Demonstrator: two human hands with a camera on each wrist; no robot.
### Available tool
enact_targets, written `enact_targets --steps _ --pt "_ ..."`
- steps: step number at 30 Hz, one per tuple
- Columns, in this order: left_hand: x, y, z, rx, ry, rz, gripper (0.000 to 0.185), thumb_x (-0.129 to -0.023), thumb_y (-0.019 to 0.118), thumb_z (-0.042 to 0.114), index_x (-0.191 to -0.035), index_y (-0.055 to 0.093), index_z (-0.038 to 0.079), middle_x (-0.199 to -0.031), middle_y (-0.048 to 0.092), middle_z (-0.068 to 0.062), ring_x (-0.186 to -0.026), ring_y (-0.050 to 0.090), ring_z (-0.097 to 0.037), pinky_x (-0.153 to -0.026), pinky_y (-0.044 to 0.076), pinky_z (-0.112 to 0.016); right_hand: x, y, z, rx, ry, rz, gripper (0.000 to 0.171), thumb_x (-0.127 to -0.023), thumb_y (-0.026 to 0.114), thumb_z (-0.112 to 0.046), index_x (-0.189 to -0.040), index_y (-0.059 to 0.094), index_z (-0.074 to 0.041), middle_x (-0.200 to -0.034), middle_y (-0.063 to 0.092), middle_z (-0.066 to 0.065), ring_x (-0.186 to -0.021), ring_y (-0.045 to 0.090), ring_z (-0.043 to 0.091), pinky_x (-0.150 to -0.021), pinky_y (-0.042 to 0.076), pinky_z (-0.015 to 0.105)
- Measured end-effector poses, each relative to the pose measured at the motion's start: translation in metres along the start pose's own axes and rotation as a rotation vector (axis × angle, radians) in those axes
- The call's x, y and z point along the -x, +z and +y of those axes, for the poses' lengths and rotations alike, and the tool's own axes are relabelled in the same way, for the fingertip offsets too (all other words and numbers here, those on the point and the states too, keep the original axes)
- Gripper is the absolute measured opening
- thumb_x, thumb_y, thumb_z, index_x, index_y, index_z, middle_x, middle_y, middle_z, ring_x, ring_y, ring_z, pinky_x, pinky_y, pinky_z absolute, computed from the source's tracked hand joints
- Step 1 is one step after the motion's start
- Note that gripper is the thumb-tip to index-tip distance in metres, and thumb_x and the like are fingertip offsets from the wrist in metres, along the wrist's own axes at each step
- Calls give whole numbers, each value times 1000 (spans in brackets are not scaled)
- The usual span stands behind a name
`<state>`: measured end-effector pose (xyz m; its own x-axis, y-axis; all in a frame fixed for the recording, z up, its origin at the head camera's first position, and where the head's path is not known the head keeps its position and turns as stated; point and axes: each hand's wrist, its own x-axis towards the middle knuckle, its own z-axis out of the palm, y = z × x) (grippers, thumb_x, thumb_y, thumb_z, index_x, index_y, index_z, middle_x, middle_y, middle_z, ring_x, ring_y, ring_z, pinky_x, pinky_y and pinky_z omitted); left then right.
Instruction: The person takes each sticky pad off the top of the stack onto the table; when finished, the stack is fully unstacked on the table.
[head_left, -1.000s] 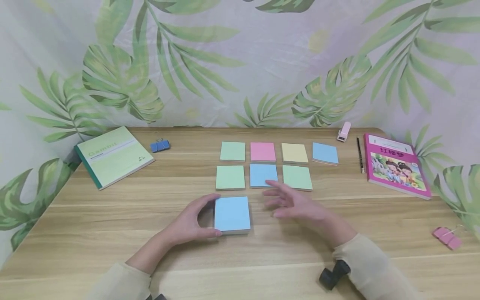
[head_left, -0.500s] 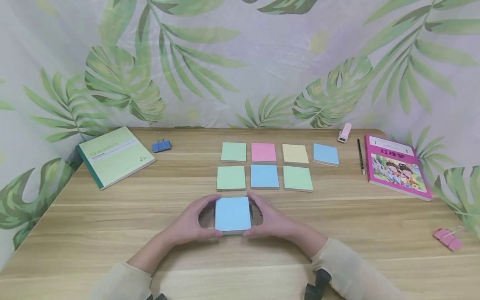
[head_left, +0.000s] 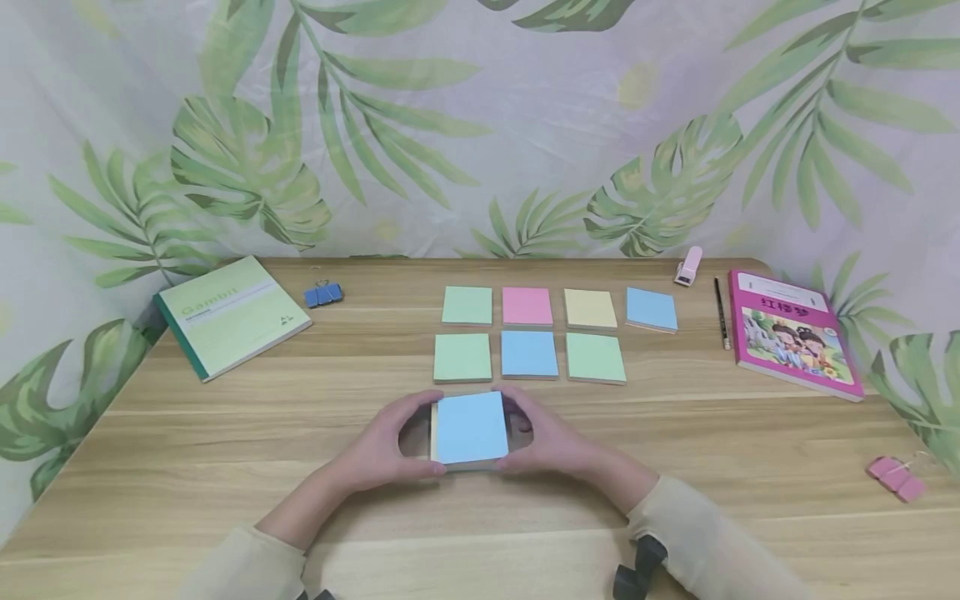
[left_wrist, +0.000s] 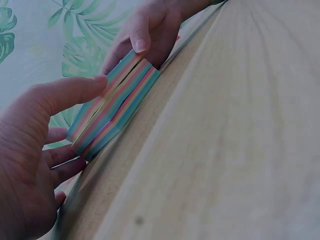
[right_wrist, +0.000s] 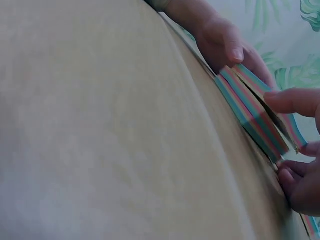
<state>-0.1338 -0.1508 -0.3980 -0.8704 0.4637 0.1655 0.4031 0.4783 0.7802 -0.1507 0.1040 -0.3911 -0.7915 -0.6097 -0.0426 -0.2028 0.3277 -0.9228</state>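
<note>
In the head view, a stack of sticky note pads with striped coloured edges stands on the table between both hands. Its blue-topped upper pad sits shifted right, baring a yellow strip along the left side. My left hand grips the stack's left side, thumb at the near edge and fingers at the far one. From the right, my right hand pinches the upper pad the same way. A dark gap shows under the upper pad at its right end in the right wrist view.
Beyond the stack lie two rows of pads, among them a pink one and a blue one. A green notebook and blue binder clip are left; a pencil, pink stapler, book and pink clip right.
My right hand has come in from the right and taken hold of the stack's upper pad. That pad has since slid slightly right, uncovering yellow. My left hand has kept its place.
</note>
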Motion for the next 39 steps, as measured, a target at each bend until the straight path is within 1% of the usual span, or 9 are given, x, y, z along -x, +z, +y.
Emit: enact_targets --steps 6,9,15,20,27,30,32,35,39 --pt "0 2 -2 -23 15 6 83 -58 76 41 -127 39 13 -125 41 1 -116 33 -19 -94 25 -42 9 -22 5 -418 2 -94 93 -67 66 8 -138 9 -10 -126 36 23 -109 42 30 -85 39 36" --pt "0 2 -3 -54 11 9 85 -58 75 44 -128 39 14 -125 40 0 -116 33 -19 -94 25 -43 17 -36 9 -557 16 -104 94 -67 61 15 -138 6 -11 -128 32 27 -109 43 32 -81 42 38" --pt "0 3 -4 -131 30 24 85 -57 74 47 -127 40 14 -125 41 -2 -116 31 -23 -93 22 -47 40 -71 16 -659 14 -18 94 -66 53 21 -139 2 -11 -130 23 30 -104 47 32 -82 42 38" --pt "0 2 -3 -161 22 18 85 -57 73 49 -127 40 13 -126 41 0 -117 29 -23 -94 19 -46 67 -114 27 -704 9 82 91 -72 48 19 -139 -2 -17 -133 7 31 -95 51 20 -79 44 29" --pt "1 1 -1 -164 -12 3 85 -57 73 49 -127 40 13 -126 40 -2 -119 27 -24 -95 16 -47 98 -173 56 -872 -59 119 82 -80 33 20 -138 -8 -21 -121 38 9 -98 51 22 -85 40 30" --pt "1 0 -1 -168 -20 0 85 -57 73 49 -127 40 14 -127 40 -2 -119 27 -24 -96 16 -46 104 -189 67 -936 -36 140 80 -82 29 21 -138 -7 -24 -121 39 5 -101 50 24 -87 38 33" --pt "1 0 -2 -172 -22 -1 85 -57 73 49 -127 40 14 -127 40 -3 -119 27 -24 -96 16 -46 106 -195 73 -936 0 155 80 -82 28 20 -138 -6 -25 -126 31 7 -98 51 23 -87 38 33" --pt "1 1 -2 -179 -22 -1 85 -57 73 50 -127 40 14 -127 40 -4 -119 27 -24 -96 17 -47 105 -201 78 -908 66 165 80 -83 31 19 -138 -7 -25 -138 3 14 -96 52 21 -87 38 33" --pt "0 1 -3 -184 -17 -2 86 -57 73 51 -127 40 14 -127 40 -5 -119 27 -25 -95 17 -47 101 -203 82 -859 126 157 82 -82 34 19 -137 -11 -22 -133 -29 21 -97 51 19 -89 36 33"
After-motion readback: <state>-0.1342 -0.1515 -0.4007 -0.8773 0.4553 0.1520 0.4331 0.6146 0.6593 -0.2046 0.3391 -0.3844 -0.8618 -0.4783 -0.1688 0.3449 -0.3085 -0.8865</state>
